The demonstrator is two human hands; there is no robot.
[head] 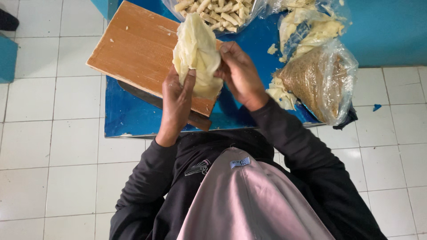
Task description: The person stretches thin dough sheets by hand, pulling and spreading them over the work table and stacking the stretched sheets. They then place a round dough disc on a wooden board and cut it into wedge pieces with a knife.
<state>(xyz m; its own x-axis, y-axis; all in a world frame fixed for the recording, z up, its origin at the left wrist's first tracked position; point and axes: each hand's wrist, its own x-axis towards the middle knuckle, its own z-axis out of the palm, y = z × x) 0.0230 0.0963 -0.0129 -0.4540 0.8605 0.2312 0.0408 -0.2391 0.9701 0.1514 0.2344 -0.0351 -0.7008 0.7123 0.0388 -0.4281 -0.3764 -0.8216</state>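
A pale yellow, thin, crumpled sheet of dough wrapper [196, 53] is held up above a wooden cutting board [133, 49]. My left hand [176, 100] pinches its lower left edge. My right hand [240, 73] grips its right side. The board lies on a low blue table [129, 116]. Under the board's near edge sits a dark knife blade with a brown handle [195, 119].
A clear bag of pale rolled sticks [218, 13] lies at the table's far edge. A bag of loose pale wrappers [311, 26] and a bag of brown crumbs [320, 82] sit on the right. White tiled floor surrounds the table.
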